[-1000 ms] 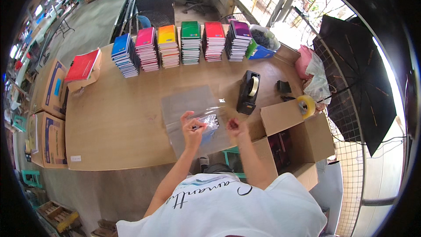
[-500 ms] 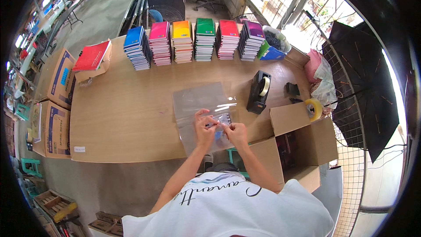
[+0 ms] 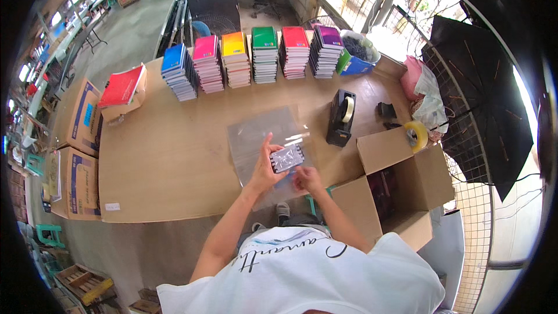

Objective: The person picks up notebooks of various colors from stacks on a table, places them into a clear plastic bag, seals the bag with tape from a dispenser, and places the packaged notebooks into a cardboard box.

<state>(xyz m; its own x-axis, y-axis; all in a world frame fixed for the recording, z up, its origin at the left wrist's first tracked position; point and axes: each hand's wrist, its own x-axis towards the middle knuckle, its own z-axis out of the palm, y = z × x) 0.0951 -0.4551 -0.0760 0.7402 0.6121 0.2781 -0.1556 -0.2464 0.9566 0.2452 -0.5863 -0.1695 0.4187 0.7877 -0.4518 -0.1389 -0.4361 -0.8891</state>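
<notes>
The left hand (image 3: 264, 170) holds a small film-wrapped packet (image 3: 288, 159) between its fingers, over clear plastic sheets (image 3: 249, 134) lying on the surface (image 3: 157, 163). The right hand (image 3: 308, 179), blurred, is near the packet's lower right corner; whether its fingers grip anything cannot be told. A black tape dispenser (image 3: 339, 125) stands beyond, to the right.

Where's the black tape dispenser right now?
In the head view, the black tape dispenser stands on the brown tabletop, right of centre, just right of the clear plastic sheeting and up-left of the open brown cardboard box.
</notes>
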